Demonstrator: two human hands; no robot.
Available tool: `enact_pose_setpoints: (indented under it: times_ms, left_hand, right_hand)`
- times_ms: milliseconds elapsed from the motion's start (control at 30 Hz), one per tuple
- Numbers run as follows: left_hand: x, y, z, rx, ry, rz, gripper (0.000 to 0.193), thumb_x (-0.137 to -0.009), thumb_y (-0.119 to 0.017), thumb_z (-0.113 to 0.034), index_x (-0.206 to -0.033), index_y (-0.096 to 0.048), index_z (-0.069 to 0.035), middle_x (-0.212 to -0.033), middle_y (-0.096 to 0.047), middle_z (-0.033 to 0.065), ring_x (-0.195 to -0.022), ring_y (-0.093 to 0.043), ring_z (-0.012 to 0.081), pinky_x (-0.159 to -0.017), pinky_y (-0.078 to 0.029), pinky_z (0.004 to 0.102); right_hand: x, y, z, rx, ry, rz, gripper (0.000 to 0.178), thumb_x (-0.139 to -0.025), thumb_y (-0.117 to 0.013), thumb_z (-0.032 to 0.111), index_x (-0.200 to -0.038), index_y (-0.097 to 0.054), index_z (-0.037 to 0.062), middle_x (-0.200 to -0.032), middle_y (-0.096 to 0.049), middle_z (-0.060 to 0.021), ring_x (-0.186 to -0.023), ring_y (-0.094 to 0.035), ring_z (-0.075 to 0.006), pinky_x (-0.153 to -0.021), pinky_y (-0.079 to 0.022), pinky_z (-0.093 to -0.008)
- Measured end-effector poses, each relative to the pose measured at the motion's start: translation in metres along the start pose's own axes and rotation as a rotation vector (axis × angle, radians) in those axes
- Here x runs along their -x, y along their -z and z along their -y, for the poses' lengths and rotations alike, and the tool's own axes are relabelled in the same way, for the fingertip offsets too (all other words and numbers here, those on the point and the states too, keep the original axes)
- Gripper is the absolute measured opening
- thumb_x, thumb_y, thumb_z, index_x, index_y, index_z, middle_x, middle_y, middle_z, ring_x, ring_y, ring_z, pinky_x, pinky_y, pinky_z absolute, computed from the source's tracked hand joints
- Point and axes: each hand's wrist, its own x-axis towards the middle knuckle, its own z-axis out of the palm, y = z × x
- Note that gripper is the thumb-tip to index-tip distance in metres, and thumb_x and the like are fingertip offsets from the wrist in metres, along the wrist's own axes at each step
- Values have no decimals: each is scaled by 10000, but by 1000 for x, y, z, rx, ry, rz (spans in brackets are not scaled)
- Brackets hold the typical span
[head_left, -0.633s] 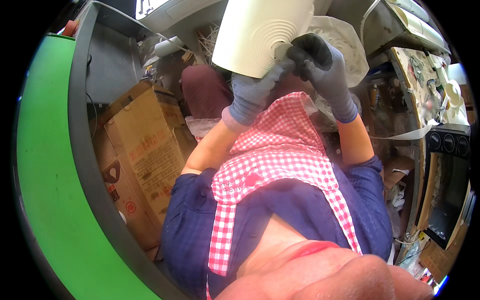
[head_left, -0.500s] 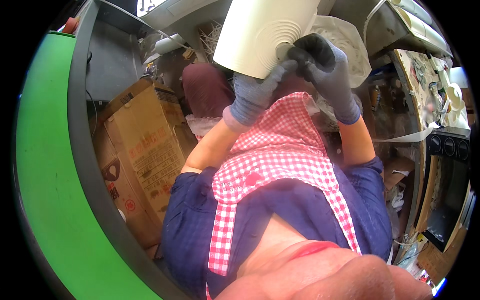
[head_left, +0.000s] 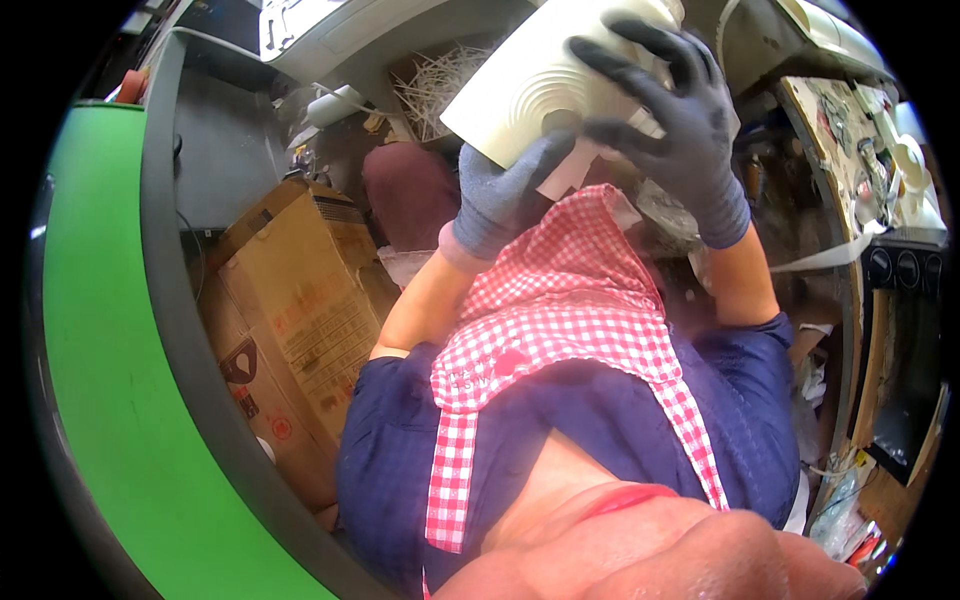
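A large cream-white cylinder point(head_left: 500, 100), with stepped rings around a dark hole at its near end, is tilted above my lap. My left hand point(head_left: 505, 195), in a grey-blue knitted glove, grips its lower edge, with the thumb lying by the hole. A small pale flap point(head_left: 572, 170) hangs below that end, beside the left thumb. My right hand point(head_left: 680, 120), gloved with a dark coated palm, has its fingers spread over the cylinder's right side. Whether those fingertips touch it I cannot tell.
A green-topped surface point(head_left: 100, 300) with a dark edge runs down the left, beside a cardboard box point(head_left: 300, 300). Thin white strips point(head_left: 445, 85) fill a box ahead. At the right stand a cluttered bench point(head_left: 835, 150) and a black appliance with knobs point(head_left: 905, 265).
My right hand has let go at the end's hole, moved up and right, and spread its fingers. The cylinder has shifted slightly, and the pale flap now shows beneath it.
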Motion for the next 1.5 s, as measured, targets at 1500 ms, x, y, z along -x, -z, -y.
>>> enact_pose_setpoints:
  times_ms: [1500]
  left_hand:
    - [0,38,-5,-382,318,315,514,-856,-703,-42,-1330,-522,43,-1210,-648,116,-1089,-627,179,-940,-514,326]
  right_hand:
    - [8,-47,-29,-312,2,443,715,-555,-866,186,-1200,-581,72,-1180,-590,-105,-1121,-577,-320,-937,-508,-431]
